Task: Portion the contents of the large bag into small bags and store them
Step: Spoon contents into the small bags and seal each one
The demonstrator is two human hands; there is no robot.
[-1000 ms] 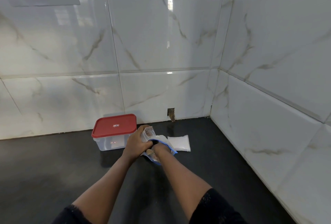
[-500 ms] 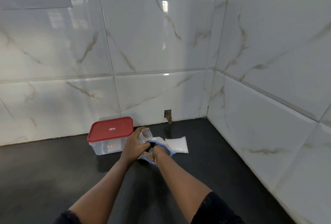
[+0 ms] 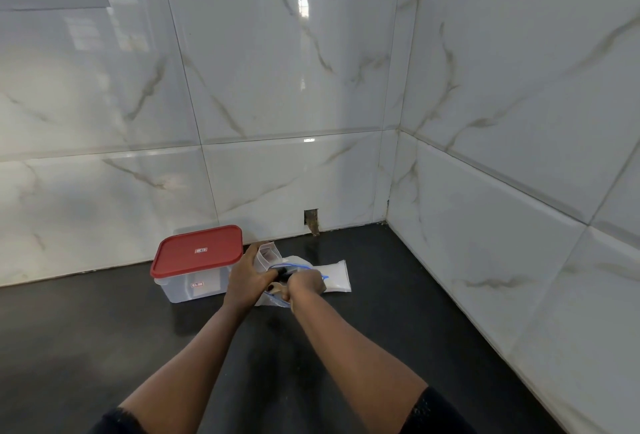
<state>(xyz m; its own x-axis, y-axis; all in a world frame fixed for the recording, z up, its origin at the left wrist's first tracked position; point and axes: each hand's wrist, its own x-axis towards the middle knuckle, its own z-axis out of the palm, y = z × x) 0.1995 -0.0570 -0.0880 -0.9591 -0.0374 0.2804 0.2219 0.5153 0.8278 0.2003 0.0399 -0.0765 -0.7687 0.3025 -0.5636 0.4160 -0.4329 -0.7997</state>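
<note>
Forearms in short black sleeves reach out over the glossy black bench [image 3: 104,347] and meet near its back corner. The left hand [image 3: 247,281] has its grip clamped round the lower part of a small clear plastic bag [image 3: 267,255], holding it upright with the mouth open to the top. The right hand [image 3: 306,284] is just beside it, knuckles up and fingers curled down at the mouth of the large clear bag with a blue zip rim [image 3: 301,265]. Its grip looks closed on a pale brown stub [image 3: 277,289], perhaps a spoon's handle, though it is too small to be sure.

The coming move likely turns on this: the small bag's mouth stands just left of and slightly beyond the right hand, long axis vertical, so the load would travel a short way up and leftward. The large bag lies slumped on the bench, crumpled, with white contents showing inside.

Touching its right side lies a flat filled white pouch [image 3: 336,279], long axis running left to right. Left of the hands sits a clear rectangular plastic box with a red lid [image 3: 197,253], lid on, against the white marbled wall tiles [image 3: 277,87].
</note>
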